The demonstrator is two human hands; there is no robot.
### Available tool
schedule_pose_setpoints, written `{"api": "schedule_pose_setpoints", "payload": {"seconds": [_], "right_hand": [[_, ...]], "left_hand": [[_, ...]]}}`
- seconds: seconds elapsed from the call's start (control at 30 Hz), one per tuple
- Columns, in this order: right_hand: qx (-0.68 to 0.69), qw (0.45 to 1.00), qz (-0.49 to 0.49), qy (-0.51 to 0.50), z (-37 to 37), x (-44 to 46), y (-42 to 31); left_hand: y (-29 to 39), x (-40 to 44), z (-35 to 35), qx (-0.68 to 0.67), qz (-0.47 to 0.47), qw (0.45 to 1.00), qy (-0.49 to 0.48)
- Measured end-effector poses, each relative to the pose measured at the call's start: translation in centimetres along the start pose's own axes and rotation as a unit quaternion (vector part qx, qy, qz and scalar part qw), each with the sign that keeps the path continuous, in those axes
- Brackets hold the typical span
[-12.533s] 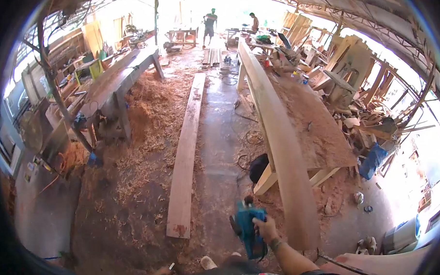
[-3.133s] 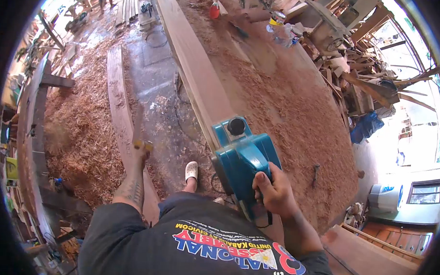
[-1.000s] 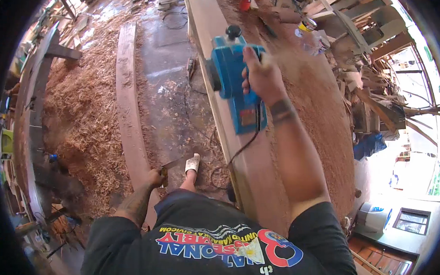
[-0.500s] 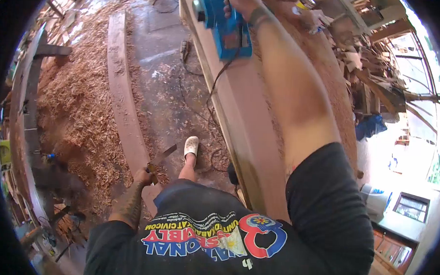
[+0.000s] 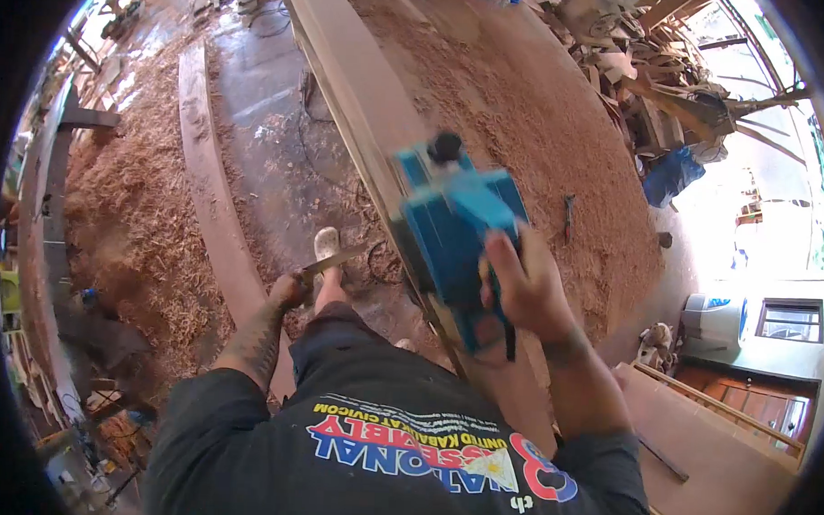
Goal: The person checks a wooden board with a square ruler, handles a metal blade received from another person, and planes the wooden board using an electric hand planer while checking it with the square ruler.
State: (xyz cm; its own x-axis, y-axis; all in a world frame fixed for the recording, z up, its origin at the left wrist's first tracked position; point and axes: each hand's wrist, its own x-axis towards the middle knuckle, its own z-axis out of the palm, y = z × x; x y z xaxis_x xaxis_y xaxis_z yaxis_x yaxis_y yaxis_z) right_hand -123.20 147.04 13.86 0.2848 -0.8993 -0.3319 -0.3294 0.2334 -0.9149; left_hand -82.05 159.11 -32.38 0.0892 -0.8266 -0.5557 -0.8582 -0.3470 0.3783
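Note:
My right hand (image 5: 529,280) is closed round the rear handle of a teal power planer (image 5: 458,227), slightly blurred, which rests over the long thick board (image 5: 372,93) on the right. A black knob tops the planer's front. On the left, low over the floor, my left hand (image 5: 290,291) is wrapped round the handle of a tool with a flat metal blade (image 5: 338,258). The blade points right, across my light clog (image 5: 326,241). Below and left of that hand a second long board (image 5: 210,187) lies on the floor among shavings.
A wide table (image 5: 569,172) covered in reddish shavings spreads right of the board, with a small tool (image 5: 569,218) on it. Scrap wood (image 5: 671,108) and a blue bag (image 5: 672,176) stand beyond. A dark beam (image 5: 54,236) runs down the left, and a cord crosses the floor.
Since half a second ago, my right hand and the planer have come back along the board toward my body. My left hand has risen slightly in view, still holding the bladed tool.

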Motion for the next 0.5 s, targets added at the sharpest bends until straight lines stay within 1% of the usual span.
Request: {"api": "schedule_pose_setpoints", "payload": {"seconds": [0.03,0.1,0.13,0.17,0.2,0.27,0.33,0.37,0.47,0.5], "right_hand": [[0.001,1.0,0.006,0.009,-1.0,-3.6,1.5],[-0.011,1.0,0.016,0.023,-2.7,-10.3,3.9],[-0.023,0.999,0.02,0.028,-3.5,-13.3,5.0],[-0.022,0.999,0.014,0.023,-4.7,-16.4,6.7],[-0.019,1.0,0.008,0.016,-5.6,-18.6,8.3],[-0.034,0.999,-0.006,0.013,-6.2,-20.6,8.8],[-0.039,0.999,-0.003,0.016,-5.6,-21.0,9.2],[-0.043,0.999,-0.001,0.015,-5.5,-19.5,9.1],[-0.04,0.999,0.014,0.022,-3.8,-12.6,5.6],[-0.026,0.999,0.013,0.017,-3.1,-9.9,4.6]], "left_hand": [[2.6,-1.9,-0.1,-0.096,-0.059,0.994,-0.001],[6.7,-5.6,-2.2,-0.073,-0.036,0.996,-0.039],[7.8,-6.5,-2.5,-0.063,-0.024,0.996,-0.057],[7.0,-6.7,-0.4,-0.046,-0.013,0.999,-0.015],[7.3,-7.5,-0.1,-0.038,-0.016,0.999,-0.021],[7.2,-8.9,0.2,-0.021,-0.025,0.999,-0.034],[6.0,-9.6,0.7,-0.041,-0.045,0.997,-0.049],[5.6,-9.4,0.9,-0.054,-0.052,0.996,-0.053],[3.7,-9.0,1.8,-0.022,-0.052,0.997,-0.046],[3.5,-9.1,1.4,-0.04,-0.057,0.996,-0.051]]}}
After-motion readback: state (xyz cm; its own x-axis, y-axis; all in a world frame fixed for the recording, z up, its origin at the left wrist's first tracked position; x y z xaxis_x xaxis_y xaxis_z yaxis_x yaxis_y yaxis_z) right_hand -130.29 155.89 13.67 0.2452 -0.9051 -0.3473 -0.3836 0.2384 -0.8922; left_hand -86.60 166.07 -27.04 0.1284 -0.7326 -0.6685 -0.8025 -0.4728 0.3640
